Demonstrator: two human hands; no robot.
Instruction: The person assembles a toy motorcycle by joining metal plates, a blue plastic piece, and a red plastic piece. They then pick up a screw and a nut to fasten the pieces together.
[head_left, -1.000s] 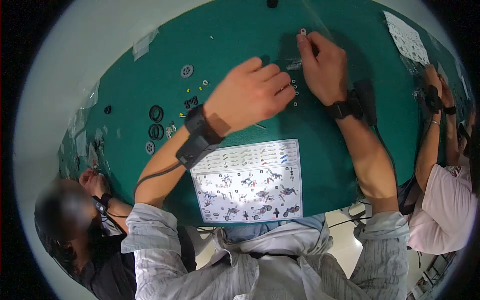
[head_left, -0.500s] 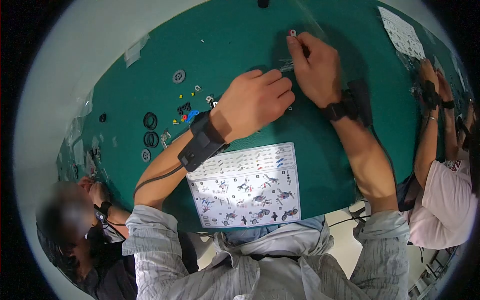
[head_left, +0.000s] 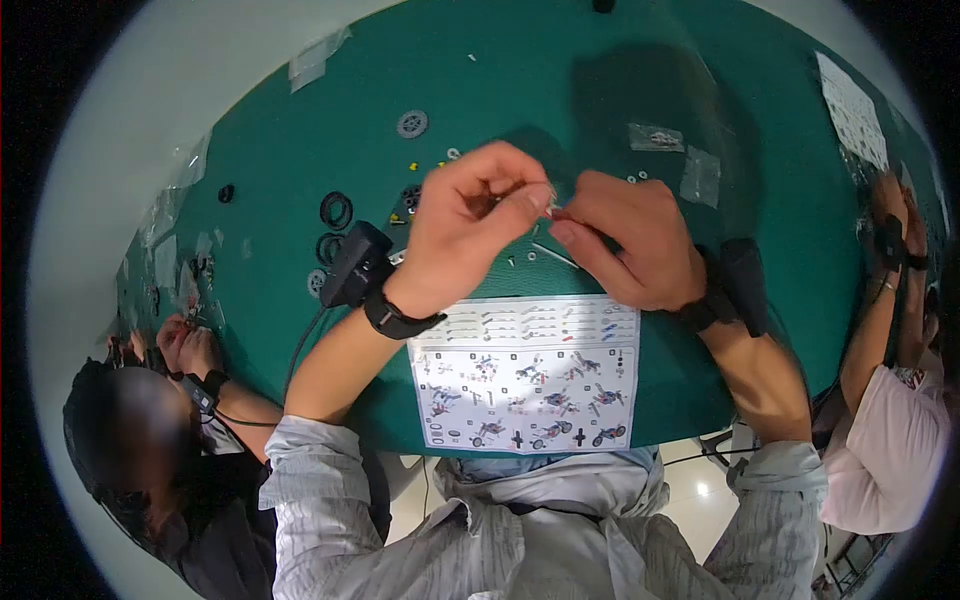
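Note:
Over the green table, just beyond the instruction sheet (head_left: 525, 375), my two hands meet at the fingertips. My left hand (head_left: 475, 225) is closed in a pinch, thumb against index finger. My right hand (head_left: 640, 240) is closed too, its thumb and bent fingers on a small red and white piece (head_left: 553, 211) that the fingers mostly cover. Whatever the left fingertips hold is too small to make out. A thin metal rod (head_left: 556, 256) lies on the table below the hands, with a small screw (head_left: 511, 261) to its left.
Left of my hands lie black tyres (head_left: 336, 209), a grey wheel (head_left: 412, 124) and several small parts. Clear plastic bags (head_left: 656, 137) lie at the right, near small white rings (head_left: 637, 178). Co-workers sit at both sides; a printed sheet (head_left: 850, 110) lies far right.
My right hand has come down and left from the far side with the red and white piece. My left hand has turned and pinches beside it. The camera view has shifted.

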